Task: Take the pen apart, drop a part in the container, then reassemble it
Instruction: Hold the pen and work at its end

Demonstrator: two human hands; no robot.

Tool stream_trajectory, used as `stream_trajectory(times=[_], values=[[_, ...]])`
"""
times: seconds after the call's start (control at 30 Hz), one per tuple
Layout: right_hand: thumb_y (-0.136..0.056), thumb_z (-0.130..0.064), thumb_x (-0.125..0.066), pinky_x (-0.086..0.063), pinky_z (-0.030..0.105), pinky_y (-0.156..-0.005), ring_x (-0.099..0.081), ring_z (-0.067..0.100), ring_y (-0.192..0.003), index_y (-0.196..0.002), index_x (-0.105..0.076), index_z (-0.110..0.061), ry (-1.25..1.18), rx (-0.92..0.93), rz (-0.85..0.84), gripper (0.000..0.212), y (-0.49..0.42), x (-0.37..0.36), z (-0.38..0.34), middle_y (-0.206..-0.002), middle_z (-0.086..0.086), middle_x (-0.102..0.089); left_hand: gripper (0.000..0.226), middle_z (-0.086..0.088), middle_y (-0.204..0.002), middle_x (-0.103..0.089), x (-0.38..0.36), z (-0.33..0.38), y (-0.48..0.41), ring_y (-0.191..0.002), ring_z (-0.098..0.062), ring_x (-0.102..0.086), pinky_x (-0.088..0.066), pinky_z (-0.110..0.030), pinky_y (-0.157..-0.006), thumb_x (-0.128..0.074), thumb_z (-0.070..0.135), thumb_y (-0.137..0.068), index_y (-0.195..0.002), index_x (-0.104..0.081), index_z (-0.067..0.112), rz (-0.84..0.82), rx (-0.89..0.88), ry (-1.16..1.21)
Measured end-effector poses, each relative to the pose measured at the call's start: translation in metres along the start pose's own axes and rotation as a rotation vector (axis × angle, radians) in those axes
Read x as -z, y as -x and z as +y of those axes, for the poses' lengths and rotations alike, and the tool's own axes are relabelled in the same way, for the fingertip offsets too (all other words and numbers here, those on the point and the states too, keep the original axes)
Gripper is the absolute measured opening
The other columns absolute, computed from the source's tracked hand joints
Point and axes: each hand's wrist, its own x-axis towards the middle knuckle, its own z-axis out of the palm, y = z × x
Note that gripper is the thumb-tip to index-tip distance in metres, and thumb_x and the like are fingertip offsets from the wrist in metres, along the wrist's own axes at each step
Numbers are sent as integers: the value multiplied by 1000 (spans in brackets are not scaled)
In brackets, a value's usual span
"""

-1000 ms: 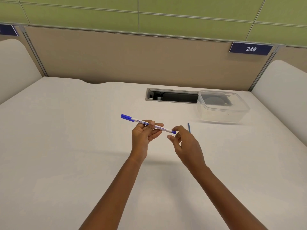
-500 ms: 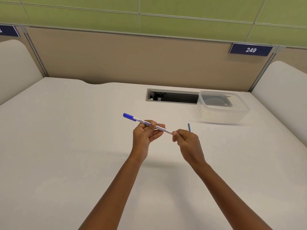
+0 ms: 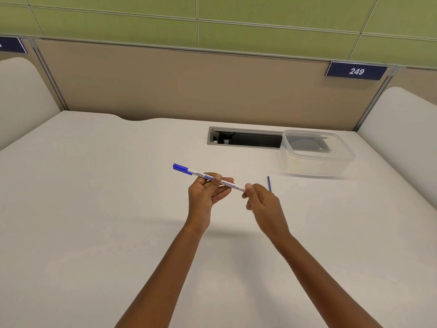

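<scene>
Left hand [image 3: 208,191] grips the pen [image 3: 201,174] mid-barrel above the bench [image 3: 118,209]; right hand [image 3: 262,201] pinches its right end, hiding the tip and the near end of a thin blue rod [image 3: 268,182].

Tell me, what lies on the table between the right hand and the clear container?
Only a thin blue stick, lying on the white table, in the head view.

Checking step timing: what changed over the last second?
The right hand closed on the rear end of the pen. A second ago its fingers were loose and the blue end plug showed; now they pinch that end and hide it. The left hand grips the barrel as before, in about the same place. The thin blue rod and the container haven't moved.
</scene>
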Motion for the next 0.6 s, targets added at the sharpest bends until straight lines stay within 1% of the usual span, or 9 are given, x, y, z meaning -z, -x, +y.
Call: stream_trajectory(times=[0.07, 0.13, 0.23, 0.3, 0.37, 0.4, 0.43, 0.53, 0.6], values=[[-92, -27, -49, -44, 31, -60, -56, 20, -69, -88, -56, -17, 219, 211, 78, 13, 4, 0, 6, -72, 5, -62, 11, 0, -70, -76, 0, 0, 0, -74, -17, -73, -58, -20, -60, -50, 8, -90, -83, -58, 11, 10, 2, -2], [-89, -19, -55, -44, 30, -60, -56, 21, -74, -93, -59, -11, 353, 349, 136, 10, 6, 1, 9, -80, 6, -64, 11, 1, -70, -76, 1, 1, 1, -74, -17, -73, -57, -20, -59, -50, 8, -90, -84, -58, 11, 14, 4, -4], [-84, -9, -61, -45, 34, -49, -56, 28, -66, -84, -63, -4, 487, 501, 187, 6, 4, 3, 8, -73, 11, -64, 11, 0, -69, -76, 1, 0, 1, -73, -17, -73, -57, -20, -59, -49, 8, -90, -83, -58, 11, 14, 12, -5], [-82, -6, -62, -46, 35, -46, -54, 29, -63, -80, -64, -3, 518, 535, 204, 4, 3, 6, 7, -69, 12, -62, 12, 0, -69, -76, 1, 0, 2, -73, -17, -73, -57, -20, -59, -49, 8, -90, -83, -58, 11, 15, 20, 3], [-84, -5, -60, -44, 37, -51, -52, 27, -66, -80, -64, -2, 460, 502, 192, 6, 1, 6, 7, -71, 12, -61, 12, -1, -69, -76, 1, -1, 2, -73, -17, -73, -57, -20, -59, -49, 7, -91, -83, -58, 10, 11, 25, 13], [-85, -5, -57, -42, 35, -57, -49, 24, -68, -81, -64, -2, 412, 466, 176, 9, 0, 6, 7, -71, 11, -59, 12, -1, -69, -76, 1, -1, 2, -73, -17, -73, -57, -20, -59, -49, 7, -91, -83, -57, 10, 7, 27, 19], [-87, -5, -54, -38, 30, -60, -46, 20, -69, -79, -63, -4, 355, 420, 155, 13, 0, 5, 8, -70, 9, -57, 13, -1, -69, -76, 1, -1, 2, -73, -17, -73, -57, -20, -59, -48, 7, -91, -82, -57, 10, 1, 28, 24], [-93, -10, -44, -29, 22, -55, -39, 11, -59, -64, -54, -13, 147, 238, 100, 31, 0, 4, 6, -57, -5, -45, 14, -2, -70, -76, -1, 1, 2, -74, -17, -73, -57, -20, -59, -47, 7, -91, -82, -57, 10, -24, 25, 26], [-95, -17, -41, -28, 25, -53, -33, 13, -51, -56, -46, -15, -49, 81, 85, 40, 0, 2, 1, -50, -5, -37, 14, -2, -71, -76, -3, 1, 1, -75, -18, -73, -57, -20, -60, -48, 8, -91, -81, -57, 11, -35, 23, 27]])
